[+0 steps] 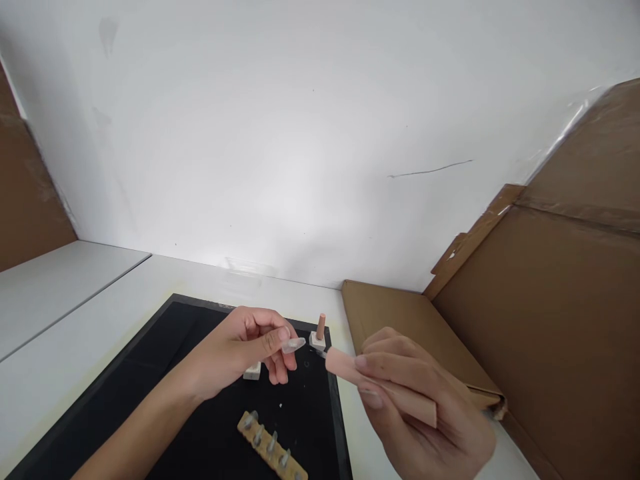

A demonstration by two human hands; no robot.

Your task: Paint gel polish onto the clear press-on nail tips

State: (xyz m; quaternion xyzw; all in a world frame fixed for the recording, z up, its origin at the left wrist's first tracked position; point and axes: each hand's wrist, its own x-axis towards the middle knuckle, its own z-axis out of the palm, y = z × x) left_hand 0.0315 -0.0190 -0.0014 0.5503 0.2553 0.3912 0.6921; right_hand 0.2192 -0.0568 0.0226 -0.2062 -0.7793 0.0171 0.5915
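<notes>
My left hand [263, 343] pinches a clear, pointed nail tip [294, 345] between thumb and fingertips. In my right hand [415, 400] is a pink handle [385, 387], held like a pen, with a narrow end directed at the nail tip; a small gap separates the two. Just behind that end stands a small white block [317, 341] with a pinkish-brown peg [321, 326] upright on it. Below my left hand, several clear nail tips [272, 443] stick up from a tan strip [275, 460]. Another white block [252, 372] is partly hidden beneath my left hand.
A black mat [210, 420] lies on the white table [65, 320]. Flat cardboard [390, 303] rests at the back right, beside a tall cardboard side [580, 320]. A white wall [280, 133] rises behind, with more cardboard [30, 180] at the left.
</notes>
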